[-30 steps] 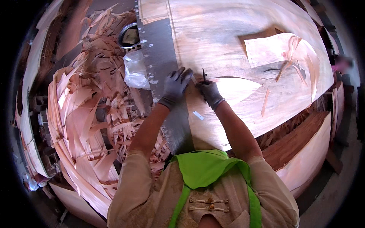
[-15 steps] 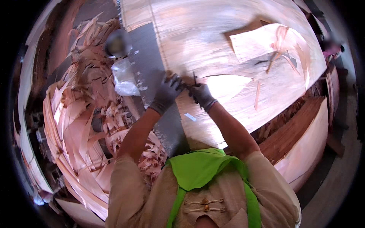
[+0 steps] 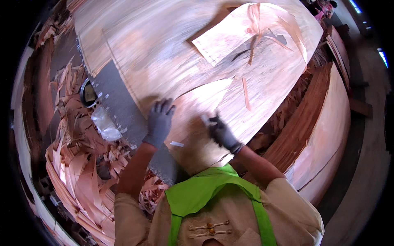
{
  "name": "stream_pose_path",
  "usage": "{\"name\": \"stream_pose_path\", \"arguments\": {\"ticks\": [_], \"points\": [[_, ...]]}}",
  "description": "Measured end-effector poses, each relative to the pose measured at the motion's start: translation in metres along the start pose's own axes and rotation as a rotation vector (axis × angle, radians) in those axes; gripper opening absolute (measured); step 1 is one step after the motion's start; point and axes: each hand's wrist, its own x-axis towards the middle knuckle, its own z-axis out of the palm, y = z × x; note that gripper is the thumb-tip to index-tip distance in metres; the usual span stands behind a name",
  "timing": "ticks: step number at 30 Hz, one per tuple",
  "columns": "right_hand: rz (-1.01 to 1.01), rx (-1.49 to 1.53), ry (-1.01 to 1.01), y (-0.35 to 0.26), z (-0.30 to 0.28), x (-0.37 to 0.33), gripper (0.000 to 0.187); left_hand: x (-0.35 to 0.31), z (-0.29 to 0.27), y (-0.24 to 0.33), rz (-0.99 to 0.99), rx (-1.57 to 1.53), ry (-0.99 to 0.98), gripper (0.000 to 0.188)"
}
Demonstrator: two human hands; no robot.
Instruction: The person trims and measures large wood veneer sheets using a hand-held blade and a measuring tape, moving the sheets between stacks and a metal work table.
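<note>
My left hand (image 3: pixel 159 124), in a grey glove, lies flat with fingers apart at the left edge of a large wood veneer sheet (image 3: pixel 152 61). To its right my gloved right hand (image 3: pixel 223 133) is curled above the sheet, with a small pale strip (image 3: pixel 205 119) pinched at its fingertips; its exact kind is unclear. Between the hands a lighter veneer patch (image 3: pixel 205 92) ends in a point at the upper right. A short white strip (image 3: pixel 177 144) lies on the sheet just right of my left wrist.
A curved loose veneer piece (image 3: pixel 223 39) lies farther up the sheet, and a thin sliver (image 3: pixel 246 94) nearer. At the left are a grey board edge (image 3: pixel 119 98), a clear plastic bag (image 3: pixel 106 124), a round container (image 3: pixel 88 93) and heaped veneer scraps (image 3: pixel 78 164). Stacked veneer (image 3: pixel 305 123) stands right.
My hands have moved apart: the left lies flat, the right has shifted right and down. The dark thin tool seen at my right hand no longer shows. The view has swung to the right.
</note>
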Motion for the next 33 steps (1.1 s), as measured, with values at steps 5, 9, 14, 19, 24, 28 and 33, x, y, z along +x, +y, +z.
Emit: {"name": "stream_pose_path", "arguments": {"ticks": [5,9,14,19,24,28,33], "points": [[-0.136,-0.017,0.38,-0.043,-0.095,0.052,0.014,0.091,0.071,0.056,0.144,-0.106,-0.004,0.032],[-0.136,0.037,0.446,-0.067,-0.115,0.095,0.014,0.14,0.1,0.076,0.179,-0.077,-0.145,0.029],[-0.109,-0.063,0.384,-0.064,-0.128,0.134,0.013,0.158,0.102,0.086,0.13,0.054,-0.069,0.033],[-0.139,-0.055,0.393,-0.066,-0.128,0.14,0.013,0.183,0.095,0.098,0.272,0.18,-0.245,0.042],[0.024,-0.258,0.375,-0.077,-0.132,0.104,0.022,0.181,0.102,0.103,0.289,0.178,-0.32,0.042],[-0.005,-0.087,0.418,-0.053,-0.123,0.098,0.023,0.18,0.099,0.105,0.33,0.229,-0.323,0.044],[0.013,0.092,0.423,-0.023,-0.082,0.072,0.017,0.181,0.097,0.103,0.285,0.126,-0.33,0.048]]}}
